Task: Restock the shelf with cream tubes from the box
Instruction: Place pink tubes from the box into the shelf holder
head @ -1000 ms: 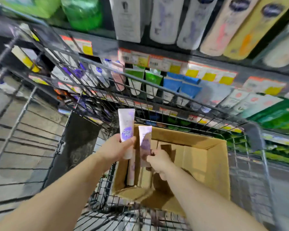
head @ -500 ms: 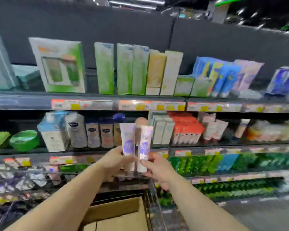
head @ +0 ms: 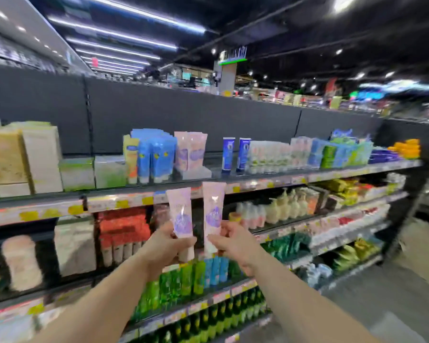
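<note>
My left hand (head: 166,246) grips a pale pink cream tube with a purple label (head: 180,214), held upright. Beside it, my right hand (head: 233,241) holds a second, matching cream tube (head: 213,214), slightly higher. Both tubes are raised in front of the edge of the top shelf (head: 258,180). On that shelf, just above, stand two matching pink tubes (head: 190,151) with a bare stretch of shelf to their right. The box is out of view.
Blue tubes (head: 156,157) stand left of the pink ones and two dark blue tubes (head: 235,153) to the right. Lower shelves hold orange packs (head: 124,226), pump bottles (head: 282,206) and green bottles (head: 178,285). The aisle floor (head: 394,293) opens at right.
My view has swung up and to the right, from the box in the cart to the shelves. Both hands lifted the two tubes from the box up to the top shelf's edge.
</note>
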Available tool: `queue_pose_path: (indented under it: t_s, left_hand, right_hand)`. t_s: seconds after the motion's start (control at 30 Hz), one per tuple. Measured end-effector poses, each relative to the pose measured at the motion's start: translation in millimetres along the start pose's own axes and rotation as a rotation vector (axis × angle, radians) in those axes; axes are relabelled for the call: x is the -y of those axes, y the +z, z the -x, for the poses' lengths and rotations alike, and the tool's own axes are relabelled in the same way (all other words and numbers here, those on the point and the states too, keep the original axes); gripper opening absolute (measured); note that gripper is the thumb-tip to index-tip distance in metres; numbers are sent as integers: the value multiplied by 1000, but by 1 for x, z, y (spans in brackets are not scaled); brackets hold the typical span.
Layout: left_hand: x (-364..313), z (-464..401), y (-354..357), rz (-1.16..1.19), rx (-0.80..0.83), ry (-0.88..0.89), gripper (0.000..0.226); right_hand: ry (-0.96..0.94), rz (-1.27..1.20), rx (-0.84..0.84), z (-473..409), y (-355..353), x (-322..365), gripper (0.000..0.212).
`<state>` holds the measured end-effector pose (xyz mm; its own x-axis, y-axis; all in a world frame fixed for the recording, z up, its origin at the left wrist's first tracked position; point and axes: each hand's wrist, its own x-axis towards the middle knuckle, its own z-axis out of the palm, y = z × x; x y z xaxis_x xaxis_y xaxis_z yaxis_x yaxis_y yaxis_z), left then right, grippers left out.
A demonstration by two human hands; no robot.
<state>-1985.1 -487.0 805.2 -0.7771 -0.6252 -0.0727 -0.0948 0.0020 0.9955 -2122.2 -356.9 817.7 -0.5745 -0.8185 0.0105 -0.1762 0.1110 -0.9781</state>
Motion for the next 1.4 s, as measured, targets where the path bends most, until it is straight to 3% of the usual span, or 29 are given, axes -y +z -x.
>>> queue_pose_path:
  t_s: [0.17, 0.37, 0.57, 0.67, 0.9, 1.2, 1.4]
  left_hand:
    - [-37, -43, 49, -27, -48, 63, 33]
    - [-57, -90, 42, -79, -123, 130, 36]
    - [-79, -139, -8, -67, -309, 205, 25]
    - [-90, -160, -23, -73, -365, 249, 18]
    - [-85, -186, -44, -81, -366, 236, 27]
    - [-77, -203, -53, -69, -393, 210, 26]
    - [-71, -206, -50, -77, -401, 181, 30]
  right_hand:
    - [25, -177, -68, -27, -66, 1, 29]
    - [13, -105, -55, -88, -68, 6, 44]
    - [-122, -84, -136, -168, -58, 38, 25]
    - [-169, -14, -212, -204, -54, 56, 28]
    - [-243, -26, -305, -261, -28, 67, 20]
    - [-271, 114, -266, -307, 0, 55, 21]
    - [-304, 372, -309, -316, 8, 51, 27]
